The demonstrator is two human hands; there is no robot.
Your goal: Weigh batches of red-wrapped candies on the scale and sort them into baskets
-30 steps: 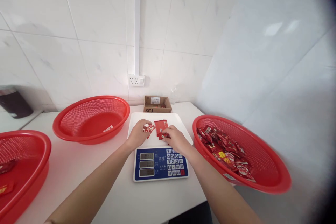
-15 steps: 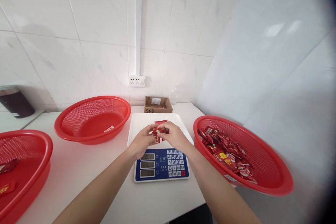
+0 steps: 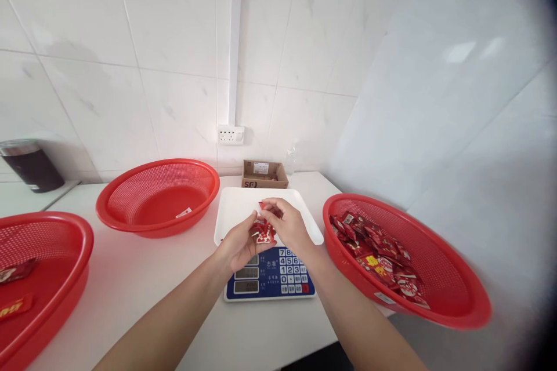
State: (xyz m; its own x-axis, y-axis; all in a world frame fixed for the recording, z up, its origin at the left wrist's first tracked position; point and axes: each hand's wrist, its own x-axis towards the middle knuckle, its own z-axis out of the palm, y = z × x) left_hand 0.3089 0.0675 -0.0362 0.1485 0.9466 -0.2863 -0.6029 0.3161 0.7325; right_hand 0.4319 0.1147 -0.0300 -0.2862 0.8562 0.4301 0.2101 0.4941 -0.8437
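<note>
Over the front part of a white scale pan (image 3: 232,200), my left hand (image 3: 237,243) is closed around small red-and-white snack packets (image 3: 265,236); how many is hidden by the fingers. My right hand (image 3: 289,226) is just above and to the right of them, fingers bent in a pinch. A red packet (image 3: 261,205) shows a corner at those fingertips. Below both hands is the scale's blue panel (image 3: 272,293), with displays on its left, partly covered by my left hand, and a keypad on its right.
A red basket (image 3: 467,307) with many red packets stands at the right. Another red basket (image 3: 108,200) holds a small white-and-red piece, and a third basket (image 3: 80,237) at far left holds packets. Behind the scale are a cardboard box (image 3: 265,184) and clear bottle (image 3: 290,159). A dark tumbler (image 3: 35,168) stands back left.
My hands have moved slightly apart. My left hand has turned more palm-up with the packets lower in it, while my right fingers have risen to the red packet's corner. The view has shifted slightly.
</note>
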